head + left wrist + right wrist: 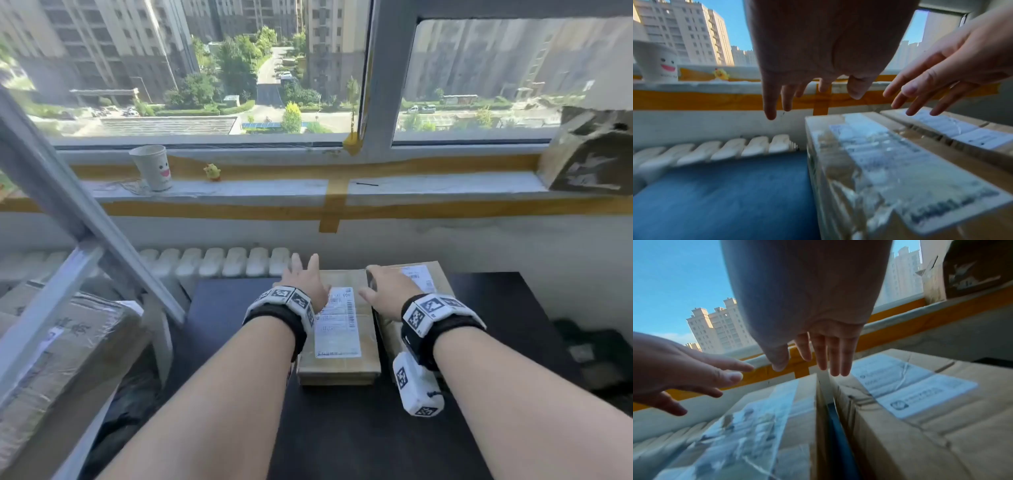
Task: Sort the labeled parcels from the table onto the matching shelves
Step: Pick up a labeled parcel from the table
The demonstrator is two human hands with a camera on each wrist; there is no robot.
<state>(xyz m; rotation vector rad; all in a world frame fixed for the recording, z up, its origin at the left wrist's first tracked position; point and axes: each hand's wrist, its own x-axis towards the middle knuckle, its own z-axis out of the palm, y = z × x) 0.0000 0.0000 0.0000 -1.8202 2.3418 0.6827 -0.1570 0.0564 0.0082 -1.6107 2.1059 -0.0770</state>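
Observation:
Two cardboard parcels lie side by side on the dark table (226, 315). The left parcel (342, 363) (900, 170) (756, 426) carries a long white label under clear tape. The right parcel (428, 277) (966, 134) (920, 402) also has a white label and is partly hidden by my right wrist. My left hand (303, 282) (818, 68) hovers with straight, spread fingers over the left parcel's far left corner. My right hand (387, 286) (818, 331) reaches with straight fingers over the gap between the parcels. Neither hand holds anything.
A grey metal shelf frame (68, 219) slants at the left, with a taped box (61, 349) beneath it. On the windowsill stand a paper cup (152, 168), a yellow chick toy (212, 171) and a cardboard box (589, 154). A white radiator (212, 262) runs behind the table.

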